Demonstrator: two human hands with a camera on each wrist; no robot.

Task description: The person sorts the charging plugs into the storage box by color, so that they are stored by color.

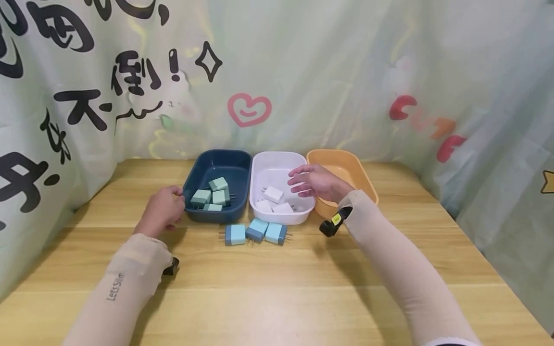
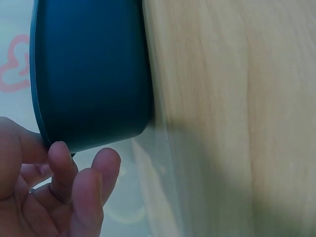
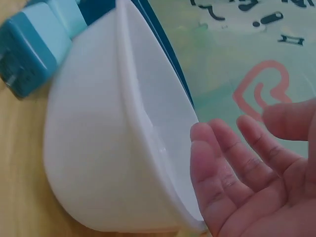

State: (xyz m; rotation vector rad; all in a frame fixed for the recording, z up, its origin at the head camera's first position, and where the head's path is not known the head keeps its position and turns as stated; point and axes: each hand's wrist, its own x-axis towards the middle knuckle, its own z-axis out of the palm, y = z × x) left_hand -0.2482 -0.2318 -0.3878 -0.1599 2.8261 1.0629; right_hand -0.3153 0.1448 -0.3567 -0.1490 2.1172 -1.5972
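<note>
One navy tray, white tray and orange tray, all round-cornered, line the tabletop's far edge; right grip spread by white, left grip at navy's rim, pinching or not unclear.

The head camera is looking forward and down from above the near side of the table, taking in the navy tray, white tray, orange tray, both wrists and the far curtain. The left-wrist camera is facing the navy tray's outer wall from close by, rolled sideways. The right-wrist camera, also rolled, is looking far and left across the white tray at close range. All three views are sharing the navy tray and the curtain's pink heart; the head and right-wrist views are sharing the white tray.
</note>
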